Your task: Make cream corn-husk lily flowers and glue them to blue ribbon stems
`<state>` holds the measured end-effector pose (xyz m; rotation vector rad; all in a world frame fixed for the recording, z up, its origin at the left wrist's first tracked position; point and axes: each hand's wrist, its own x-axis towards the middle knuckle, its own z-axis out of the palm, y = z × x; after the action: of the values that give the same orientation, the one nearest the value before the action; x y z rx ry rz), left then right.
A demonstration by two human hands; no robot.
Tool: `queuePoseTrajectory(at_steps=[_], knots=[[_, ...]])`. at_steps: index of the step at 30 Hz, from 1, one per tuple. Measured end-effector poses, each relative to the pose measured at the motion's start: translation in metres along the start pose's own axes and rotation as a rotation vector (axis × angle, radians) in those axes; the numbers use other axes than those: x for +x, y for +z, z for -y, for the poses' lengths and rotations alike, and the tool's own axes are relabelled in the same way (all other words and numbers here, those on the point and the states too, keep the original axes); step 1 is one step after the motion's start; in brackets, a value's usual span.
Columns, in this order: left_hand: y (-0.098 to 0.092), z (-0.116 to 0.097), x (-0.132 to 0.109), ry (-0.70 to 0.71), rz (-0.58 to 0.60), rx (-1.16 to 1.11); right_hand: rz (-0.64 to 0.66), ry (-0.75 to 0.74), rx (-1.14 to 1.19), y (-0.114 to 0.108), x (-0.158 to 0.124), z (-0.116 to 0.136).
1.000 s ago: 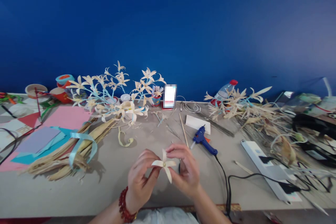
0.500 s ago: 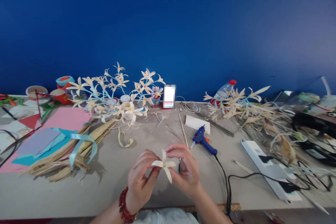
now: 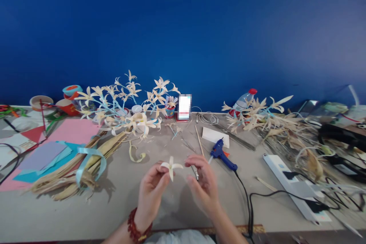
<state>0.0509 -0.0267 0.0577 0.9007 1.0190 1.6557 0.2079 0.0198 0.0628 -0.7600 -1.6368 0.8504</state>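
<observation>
My left hand (image 3: pixel 150 194) pinches a small cream flower (image 3: pixel 170 166) of dried leaf strips by its base and holds it up above the grey table (image 3: pixel 120 206). A red bead bracelet (image 3: pixel 134 228) sits on that wrist. My right hand (image 3: pixel 201 187) is just to the right of the flower and no longer touches it. Its fingers are loosely curled, with a short thin wire-like piece (image 3: pixel 195 172) between thumb and fingers.
A blue glue gun (image 3: pixel 221 154) with a black cord lies right of my hands, beside a white power strip (image 3: pixel 294 187). Finished flower sprays (image 3: pixel 126 103), a leaf bundle tied with blue ribbon (image 3: pixel 82 164) and coloured paper (image 3: pixel 57 145) lie to the left. Dried husks (image 3: pixel 274 122) and a bottle (image 3: pixel 243 101) lie right.
My right hand let go of the flower and drew slightly right. My left hand lifted the flower up and a little left. The view tilted slightly.
</observation>
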Motion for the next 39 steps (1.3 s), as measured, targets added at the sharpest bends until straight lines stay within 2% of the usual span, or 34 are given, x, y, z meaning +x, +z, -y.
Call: queuePoseTrajectory(at_steps=[2,4,7,10,15,23,26,29,31,33,36,39], knots=[[0.002,0.003,0.004,-0.153,-0.072,-0.142,-0.029,0.106,0.028,0.003,-0.002,-0.004],[0.003,0.003,0.007,-0.218,-0.103,-0.197,0.003,0.161,0.048,0.008,-0.003,-0.004],[0.006,0.003,0.009,-0.217,-0.111,-0.207,0.120,0.169,0.083,0.018,-0.005,0.000],[0.007,0.004,0.007,-0.201,-0.113,-0.204,0.179,0.159,0.092,0.026,-0.005,0.006],[0.007,0.003,0.005,-0.192,-0.124,-0.186,0.122,0.191,0.078,0.035,-0.007,0.004],[0.008,0.001,0.004,-0.279,-0.067,-0.218,0.104,0.550,0.622,0.046,-0.013,-0.003],[0.007,0.002,0.003,-0.289,-0.074,-0.218,0.095,0.569,0.633,0.049,-0.015,-0.002],[0.006,0.004,0.003,-0.257,-0.091,-0.192,0.112,0.502,0.529,0.048,-0.017,-0.003],[0.005,0.005,0.003,-0.234,-0.104,-0.171,0.150,0.378,0.387,0.041,-0.016,-0.005],[0.001,0.007,0.003,-0.220,-0.118,-0.142,0.182,0.217,0.152,0.022,-0.012,-0.010],[-0.009,0.012,0.003,-0.211,-0.146,-0.082,0.121,0.037,-0.300,-0.025,-0.003,-0.024],[-0.017,0.019,0.005,-0.194,-0.179,-0.029,-0.019,0.073,-0.710,-0.084,0.006,-0.048]])
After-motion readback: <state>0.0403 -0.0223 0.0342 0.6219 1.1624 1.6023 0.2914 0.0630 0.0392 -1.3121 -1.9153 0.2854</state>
